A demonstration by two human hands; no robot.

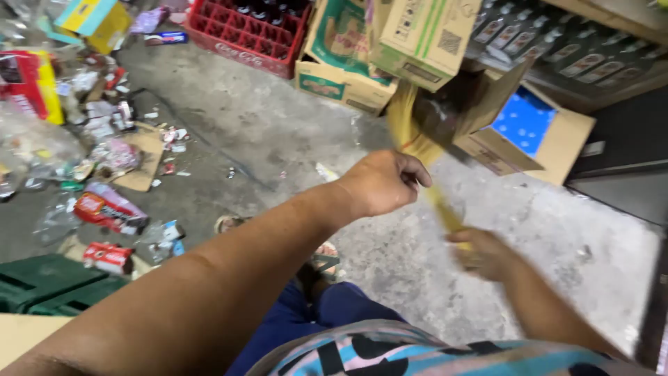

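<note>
- My left hand [386, 182] is clenched in a fist around the upper part of a yellowish straw broom [417, 139], blurred, which slants down across the grey concrete floor [278, 125].
- My right hand [483, 254] closes around the lower end of the same broom handle; it too is blurred, so I cannot make out each finger, but the grasp wraps the yellow shaft.
- There is one broom, and both of my hands are on it, left above right.
- The broom's far end sits in front of a stack of brown cardboard boxes: I count one tilted box with green stripes [424, 35], one open box with a green printed side [344, 56] and one open box with a blue dotted inner face [525, 129].
- One red plastic bottle crate [247, 35] stands behind, just beside the green-printed box, with dark bottles in it.
- A loose heap of wrappers, torn paper and clear plastic litter [104, 146] spreads over the floor at my left, well apart from the broom; the pieces are too many and too small to count.
- One dark green plastic crate [49, 282] lies at the lower left.
- One sandalled foot [323, 254] of mine shows below my left forearm, above my blue trousers [313, 320].
</note>
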